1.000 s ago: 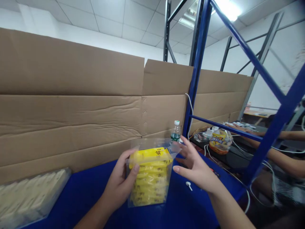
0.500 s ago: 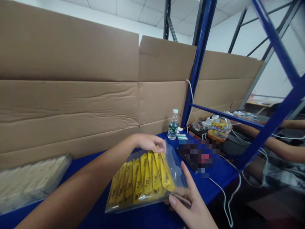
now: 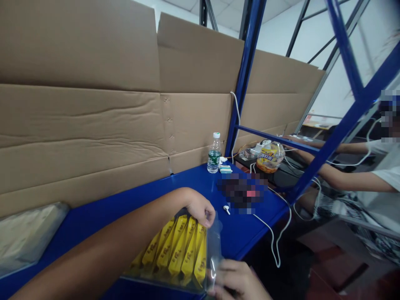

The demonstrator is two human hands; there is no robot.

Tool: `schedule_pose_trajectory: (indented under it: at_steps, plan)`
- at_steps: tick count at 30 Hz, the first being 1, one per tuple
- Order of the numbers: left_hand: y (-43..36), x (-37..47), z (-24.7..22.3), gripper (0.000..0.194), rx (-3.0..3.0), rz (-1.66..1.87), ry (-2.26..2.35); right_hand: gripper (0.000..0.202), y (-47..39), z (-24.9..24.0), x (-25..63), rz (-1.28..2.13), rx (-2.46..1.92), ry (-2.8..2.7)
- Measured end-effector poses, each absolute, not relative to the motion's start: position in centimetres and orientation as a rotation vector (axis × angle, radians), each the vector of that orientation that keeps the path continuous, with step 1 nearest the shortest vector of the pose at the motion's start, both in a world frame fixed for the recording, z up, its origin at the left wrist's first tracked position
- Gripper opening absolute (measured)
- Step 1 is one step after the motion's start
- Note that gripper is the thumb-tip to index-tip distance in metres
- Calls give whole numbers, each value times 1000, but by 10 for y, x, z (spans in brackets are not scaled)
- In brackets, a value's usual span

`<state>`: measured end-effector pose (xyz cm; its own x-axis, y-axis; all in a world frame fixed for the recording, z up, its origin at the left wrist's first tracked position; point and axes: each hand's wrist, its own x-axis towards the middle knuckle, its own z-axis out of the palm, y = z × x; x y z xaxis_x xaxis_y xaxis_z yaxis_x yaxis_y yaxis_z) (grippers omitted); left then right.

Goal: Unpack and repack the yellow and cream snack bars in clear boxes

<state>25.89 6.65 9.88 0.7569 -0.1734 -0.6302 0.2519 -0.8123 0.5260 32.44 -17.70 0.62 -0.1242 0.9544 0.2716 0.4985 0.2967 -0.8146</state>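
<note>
Nearer to the person than the bottle (image 3: 214,156), at the blue table (image 3: 233,235), there is a clear bag (image 3: 215,237) with yellow packets (image 3: 183,250) standing in a row. The left hand (image 3: 201,209), its fingers curled closely, pinches the bag's edge on the side towards the bottle. The right hand (image 3: 237,278), farther from the bottle, has half-bent fingers at the bag (they are blurred, so I cannot tell whether they grip).

Soft, even light. Glare on clear bag (image 3: 214,241) near table's (image 3: 193,179) front edge; right fingers (image 3: 230,278) smeared, probably motion blur. Frame edges stretched.
</note>
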Motion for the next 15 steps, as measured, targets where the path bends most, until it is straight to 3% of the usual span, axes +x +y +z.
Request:
schedule_pose_trajectory:
  at_steps: [7, 11, 15]
  plan:
    - [75, 230, 94, 25, 2382, -861, 169, 20, -167, 33, 320, 463, -1535, -1968]
    - [75, 229, 92, 25, 2377, -817, 170, 25, -163, 27, 318, 514, -1398, -1927]
    - [69, 233, 92, 21, 2382, -810, 184, 6, -151, 14, 317, 459, -1466, -1739]
